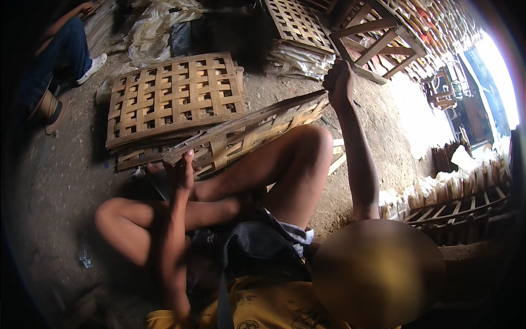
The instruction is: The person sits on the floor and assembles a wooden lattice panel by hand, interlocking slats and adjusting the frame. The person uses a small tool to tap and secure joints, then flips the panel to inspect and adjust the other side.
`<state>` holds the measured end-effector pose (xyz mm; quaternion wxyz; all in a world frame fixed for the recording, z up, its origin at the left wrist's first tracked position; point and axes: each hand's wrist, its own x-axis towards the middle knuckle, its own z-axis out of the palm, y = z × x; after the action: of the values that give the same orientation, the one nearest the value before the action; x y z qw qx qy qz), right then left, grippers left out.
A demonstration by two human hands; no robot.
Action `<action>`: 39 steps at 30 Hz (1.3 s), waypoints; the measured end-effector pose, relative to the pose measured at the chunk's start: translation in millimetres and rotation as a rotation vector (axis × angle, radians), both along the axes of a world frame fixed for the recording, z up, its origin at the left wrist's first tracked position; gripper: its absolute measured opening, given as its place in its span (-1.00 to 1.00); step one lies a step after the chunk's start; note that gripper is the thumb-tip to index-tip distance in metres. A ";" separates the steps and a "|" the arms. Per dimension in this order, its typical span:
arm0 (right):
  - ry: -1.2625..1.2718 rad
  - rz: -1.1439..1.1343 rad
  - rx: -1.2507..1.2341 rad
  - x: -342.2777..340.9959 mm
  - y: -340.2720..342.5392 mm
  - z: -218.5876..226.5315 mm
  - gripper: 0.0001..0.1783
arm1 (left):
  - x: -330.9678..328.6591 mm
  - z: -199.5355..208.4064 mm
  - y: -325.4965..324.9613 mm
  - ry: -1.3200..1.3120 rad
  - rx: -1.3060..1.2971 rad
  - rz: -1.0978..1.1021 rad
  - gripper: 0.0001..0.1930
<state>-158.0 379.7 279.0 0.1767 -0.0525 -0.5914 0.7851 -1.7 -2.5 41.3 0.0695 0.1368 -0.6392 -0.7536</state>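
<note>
Between my two hands a woven bamboo panel stands tilted on its long edge, just beyond my bent legs. Its near left end is in my left hand, thumb along the rim and the other fingers partly hidden. At the far right end my right hand is closed round the panel's corner, arm stretched out. Right behind it, a stack of similar lattice panels lies on the ground, its top one showing an open square weave. My folded legs sit close against the held panel.
Another lattice stack lies at the back, beside a wooden frame. Crumpled plastic sheeting is heaped at the back left. Near the left edge sits another person. A slatted rack stands at the right.
</note>
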 end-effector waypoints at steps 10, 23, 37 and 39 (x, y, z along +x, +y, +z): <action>0.072 -0.008 0.062 8.8 4.5 -9.8 -0.61 | -3.2 -12.0 11.2 0.184 -0.076 0.128 -0.47; 0.108 -0.414 0.039 -21.4 106.7 14.5 -0.58 | 9.8 -13.9 -2.2 0.103 0.023 -0.009 -0.37; 0.217 -0.019 -0.146 -10.1 125.4 4.1 -0.46 | 3.4 -42.1 -6.0 0.105 -0.107 0.072 -0.52; 0.232 -0.012 -0.123 -20.5 128.3 0.6 -0.58 | 1.9 -49.4 -10.3 0.118 -0.124 0.073 -0.51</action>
<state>-178.4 508.1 279.5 0.2452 0.0243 -0.5174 0.8195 0.2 -12.7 -8.1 0.1428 0.1106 -0.6738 -0.7165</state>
